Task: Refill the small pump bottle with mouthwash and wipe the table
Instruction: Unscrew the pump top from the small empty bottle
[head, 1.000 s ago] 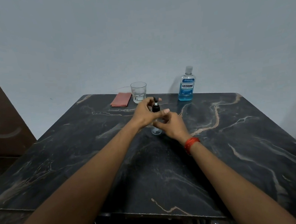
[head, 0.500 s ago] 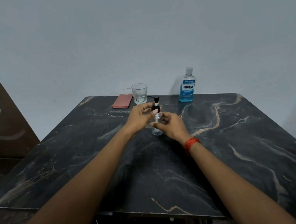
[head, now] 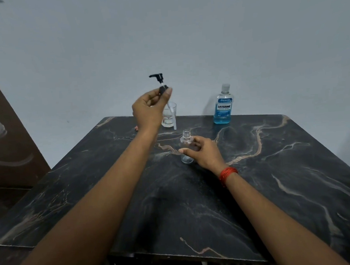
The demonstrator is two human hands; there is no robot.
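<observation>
While the left hand point(head: 148, 109) holds the pump head point(head: 160, 83) up high, pinching its black collar between thumb and fingers with the dip tube dangling down in front of the glass point(head: 170, 116), the small pump bottle point(head: 186, 148) stands open-necked on the dark marble table point(head: 274, 167), and that's the first step done, cap off! The right hand point(head: 205, 153) is wrapped loosely round the bottle's far side, thumb across the front, steadying it upright near the middle of the tabletop; it looks empty to me, clear right through. Over at the back edge stands the mouthwash bottle point(head: 222, 107), blue liquid inside, cap on, well apart from either hand, so no pouring yet. A sliver of pink cloth point(head: 136, 128) peeks out just behind the left wrist, and I'd guess that's for the wiping. So what's left? Nearly everything: set the pump down, open the mouthwash, pour, screw the pump back on, wipe the table. Compared with half a second ago, big change: back then both hands were bunched at the bottle with the pump seated on its neck, and now the pump is clean out, lifted well above the table, tube and all, while the right hand has stayed low with the bottle.
</observation>
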